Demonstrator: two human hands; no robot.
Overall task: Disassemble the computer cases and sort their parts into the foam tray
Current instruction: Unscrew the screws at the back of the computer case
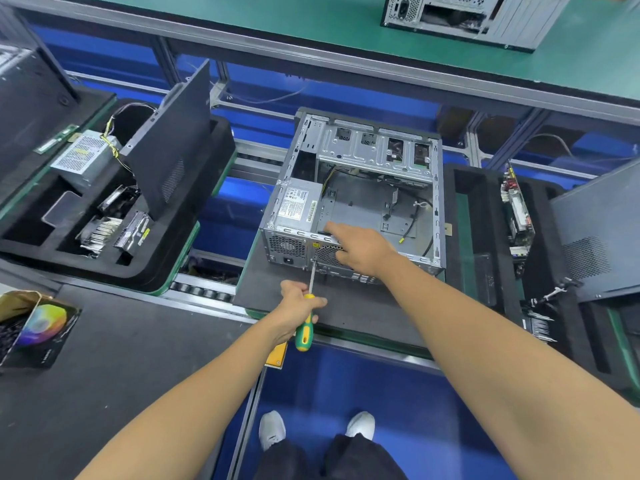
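Open computer case (353, 199) holds power supply (298, 207); left foam tray (145, 271) holds parts.

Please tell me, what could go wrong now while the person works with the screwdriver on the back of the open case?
1. The left hand grips the screwdriver, whose tip meets the rear of the computer case near the power supply. The tip may slip toward the right hand, which rests close by on the rear edge.
2. A freed screw could drop and be lost.
3. Once unscrewed, the power supply may shift and pull its cables.
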